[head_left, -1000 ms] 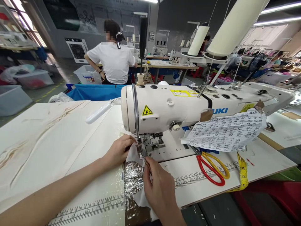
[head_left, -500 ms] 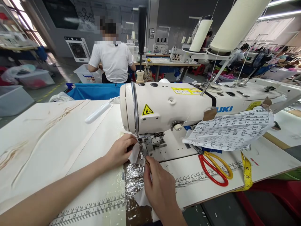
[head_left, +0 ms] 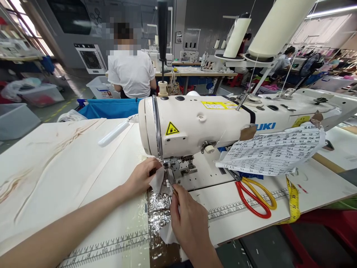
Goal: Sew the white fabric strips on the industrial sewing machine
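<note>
I'm pinching white cloth (head_left: 157, 181) with my left hand (head_left: 141, 176), fingers nearly closed, at the sewing machine's (head_left: 184, 119) 7 o'clock; right hand's (head_left: 192, 219) gripping a slim metal tool (head_left: 170, 181). Progress? Honestly can't tell.

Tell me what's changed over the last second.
The person in white has turned their back squarely to us. The cloth flap at the left hand has shifted slightly. Nothing was visibly let go: the right hand still holds the metal tool at the machine; scissors and tape stayed put.
</note>
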### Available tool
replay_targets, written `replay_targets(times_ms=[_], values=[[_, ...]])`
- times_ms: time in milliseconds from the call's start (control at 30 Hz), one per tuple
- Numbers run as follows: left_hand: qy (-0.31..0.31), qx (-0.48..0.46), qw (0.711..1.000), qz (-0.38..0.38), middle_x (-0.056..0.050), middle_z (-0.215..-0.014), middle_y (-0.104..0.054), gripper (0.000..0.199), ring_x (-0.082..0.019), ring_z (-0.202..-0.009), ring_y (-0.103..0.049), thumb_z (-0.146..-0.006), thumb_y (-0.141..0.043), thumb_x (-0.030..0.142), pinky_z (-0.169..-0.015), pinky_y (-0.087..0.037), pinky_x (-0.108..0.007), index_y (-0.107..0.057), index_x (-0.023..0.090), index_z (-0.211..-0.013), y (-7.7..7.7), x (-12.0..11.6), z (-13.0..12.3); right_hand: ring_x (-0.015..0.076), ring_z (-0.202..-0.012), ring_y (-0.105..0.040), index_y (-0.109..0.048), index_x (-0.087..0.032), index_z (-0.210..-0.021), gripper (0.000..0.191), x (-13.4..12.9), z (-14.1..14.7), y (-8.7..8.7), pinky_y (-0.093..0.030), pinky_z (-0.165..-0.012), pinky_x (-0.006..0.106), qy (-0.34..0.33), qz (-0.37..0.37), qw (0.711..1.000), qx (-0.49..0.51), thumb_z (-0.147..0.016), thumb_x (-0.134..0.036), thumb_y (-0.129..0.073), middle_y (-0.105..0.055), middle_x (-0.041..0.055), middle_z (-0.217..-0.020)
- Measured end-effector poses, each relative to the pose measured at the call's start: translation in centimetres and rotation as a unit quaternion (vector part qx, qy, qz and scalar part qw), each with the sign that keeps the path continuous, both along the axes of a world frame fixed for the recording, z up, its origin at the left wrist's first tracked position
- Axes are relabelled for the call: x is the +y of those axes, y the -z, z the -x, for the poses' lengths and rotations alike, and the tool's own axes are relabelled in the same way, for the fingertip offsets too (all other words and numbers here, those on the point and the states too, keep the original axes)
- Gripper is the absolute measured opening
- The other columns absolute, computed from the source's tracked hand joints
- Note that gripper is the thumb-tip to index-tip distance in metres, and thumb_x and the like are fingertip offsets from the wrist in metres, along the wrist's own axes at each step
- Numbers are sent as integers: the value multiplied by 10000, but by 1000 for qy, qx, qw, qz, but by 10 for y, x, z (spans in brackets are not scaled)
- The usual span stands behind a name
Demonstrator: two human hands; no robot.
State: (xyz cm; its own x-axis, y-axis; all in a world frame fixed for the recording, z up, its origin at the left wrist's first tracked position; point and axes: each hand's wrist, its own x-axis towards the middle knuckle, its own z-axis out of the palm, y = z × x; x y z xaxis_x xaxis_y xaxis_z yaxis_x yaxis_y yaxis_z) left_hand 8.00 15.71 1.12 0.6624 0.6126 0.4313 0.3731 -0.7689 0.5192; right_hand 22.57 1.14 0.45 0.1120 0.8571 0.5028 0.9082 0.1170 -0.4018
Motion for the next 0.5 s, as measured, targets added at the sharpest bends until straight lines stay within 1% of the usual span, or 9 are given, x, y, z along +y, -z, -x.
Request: replay_targets(times_ms=[67, 200, 267, 333, 400, 433, 500], values=[[6, -7, 1000, -25, -21, -769, -617, 223, -134, -701, -586, -966, -455, 248, -587, -474, -239, -546, 182, -773, 1, 0, 0, 135, -512, -673, -657, -119, -1094, 429, 1, 0, -1, -405, -413, 233, 2, -1, 1000, 3, -1039, -234, -247, -759, 66, -804], [33, 14, 993, -115, -51, -851, -642, 195, -152, -769, -591, -976, -442, 185, -653, -514, -269, -550, 177, -813, 3, -2, 1, 153, -538, -691, -662, -120, -1097, 405, 5, 1, -1, -429, -415, 244, 6, 8, 1000, 7, -1022, -213, -275, -765, 68, -829], [57, 40, 986, -151, -71, -904, -654, 191, -169, -822, -595, -973, -430, 140, -706, -537, -295, -580, 164, -858, 0, -3, 2, 164, -565, -710, -660, -114, -1100, 404, 5, 2, -1, -449, -431, 247, 11, 8, 1000, -5, -1021, -206, -275, -771, 80, -852], [78, 68, 982, -158, -87, -953, -653, 195, -181, -874, -597, -964, -434, 110, -752, -554, -312, -612, 147, -895, -4, -6, 3, 186, -629, -739, -648, -96, -1122, 401, 1, 2, 0, -480, -462, 253, 20, 0, 1000, -17, -1019, -197, -273, -777, 105, -904], [95, 94, 980, -145, -101, -1005, -643, 200, -188, -922, -593, -953, -444, 88, -785, -566, -318, -639, 130, -937, -9, -10, 6, 206, -707, -758, -628, -97, -1142, 371, -11, 2, 2, -519, -504, 257, 17, -11, 1000, -2, -1013, -205, -298, -776, 119, -957], [102, 108, 979, -143, -109, -1029, -638, 213, -193, -941, -588, -948, -442, 75, -795, -571, -323, -649, 120, -967, -11, -12, 7, 204, -717, -758, -622, -120, -1136, 342, -20, 1, 3, -531, -516, 251, 6, -7, 1000, 26, -1007, -221, -322, -776, 109, -955], [104, 143, 972, -158, -127, -1075, -627, 253, -213, -968, -574, -946, -418, 52, -801, -578, -350, -654, 96, -1027, -12, -17, 9, 179, -654, -742, -619, -198, -1081, 263, -45, 0, 6, -534, -513, 222, -21, 28, 993, 112, -991, -271, -383, -773, 54, -861]])
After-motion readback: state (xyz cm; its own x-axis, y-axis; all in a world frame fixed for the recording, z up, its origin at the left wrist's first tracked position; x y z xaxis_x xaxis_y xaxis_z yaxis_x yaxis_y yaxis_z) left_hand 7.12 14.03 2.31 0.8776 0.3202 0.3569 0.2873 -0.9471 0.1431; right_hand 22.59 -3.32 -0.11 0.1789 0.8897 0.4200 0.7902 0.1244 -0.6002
